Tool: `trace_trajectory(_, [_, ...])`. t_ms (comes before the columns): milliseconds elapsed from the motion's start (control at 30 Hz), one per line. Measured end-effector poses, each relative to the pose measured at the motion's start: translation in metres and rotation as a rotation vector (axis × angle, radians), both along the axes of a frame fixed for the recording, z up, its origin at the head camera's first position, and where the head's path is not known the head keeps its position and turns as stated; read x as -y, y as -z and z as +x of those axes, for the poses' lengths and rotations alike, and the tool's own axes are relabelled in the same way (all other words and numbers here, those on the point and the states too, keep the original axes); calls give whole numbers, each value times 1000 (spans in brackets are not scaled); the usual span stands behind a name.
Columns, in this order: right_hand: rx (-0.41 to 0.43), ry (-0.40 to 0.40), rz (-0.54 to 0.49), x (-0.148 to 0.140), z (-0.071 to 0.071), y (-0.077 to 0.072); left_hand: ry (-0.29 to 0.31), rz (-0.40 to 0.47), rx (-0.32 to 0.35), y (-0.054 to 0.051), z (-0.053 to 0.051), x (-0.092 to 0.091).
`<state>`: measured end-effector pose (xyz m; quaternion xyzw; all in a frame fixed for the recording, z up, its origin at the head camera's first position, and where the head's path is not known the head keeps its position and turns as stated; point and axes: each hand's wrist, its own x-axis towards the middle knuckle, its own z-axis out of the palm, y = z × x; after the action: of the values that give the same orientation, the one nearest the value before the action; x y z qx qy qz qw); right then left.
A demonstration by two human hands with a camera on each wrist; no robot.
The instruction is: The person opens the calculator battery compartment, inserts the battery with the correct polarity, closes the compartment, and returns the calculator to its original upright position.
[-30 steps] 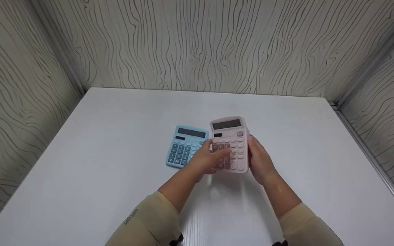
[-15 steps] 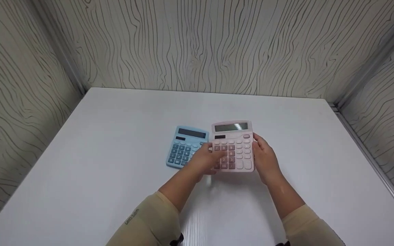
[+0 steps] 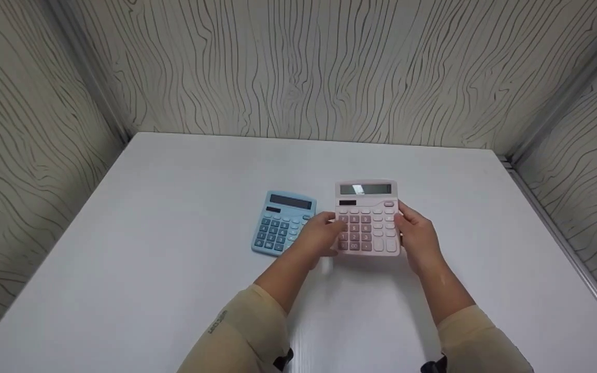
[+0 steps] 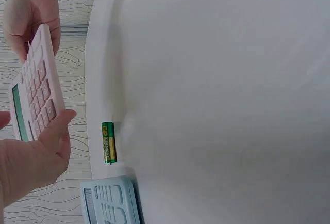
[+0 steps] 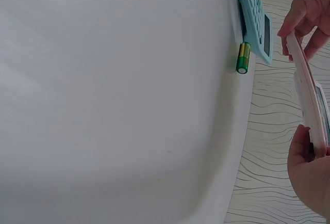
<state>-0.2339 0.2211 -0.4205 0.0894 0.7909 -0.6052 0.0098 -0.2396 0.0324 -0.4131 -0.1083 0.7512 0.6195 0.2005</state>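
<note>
White surface (image 3: 174,217): left hand (image 3: 321,236) and right hand (image 3: 420,237) grip pink desktop calculator (image 3: 366,224) at opposite sides, likely light, stiff, best held there.

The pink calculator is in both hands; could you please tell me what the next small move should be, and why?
Probably lower the pink calculator to the table, clear of the battery: the left hand and right hand grip its opposite edges above the surface, keys toward the person, and the battery lies loose beside the blue calculator.
</note>
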Motion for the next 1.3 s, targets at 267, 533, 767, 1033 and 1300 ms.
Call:
trace_trajectory(267, [54, 33, 75, -16, -8, 6, 12, -67, 47, 5, -9, -19])
trace_trajectory(533, [104, 59, 138, -31, -14, 16, -3, -62, 44, 16, -10, -39])
trace_trajectory(767, [148, 79, 175, -37, -18, 23, -9, -84, 14, 23, -6, -50])
trace_trajectory(1033, [209, 72, 193, -42, -22, 32, 14, -88, 42, 30, -4, -58])
trace_trajectory(1300, [226, 42, 255, -45, -23, 43, 24, -132, 15, 33, -2, -65])
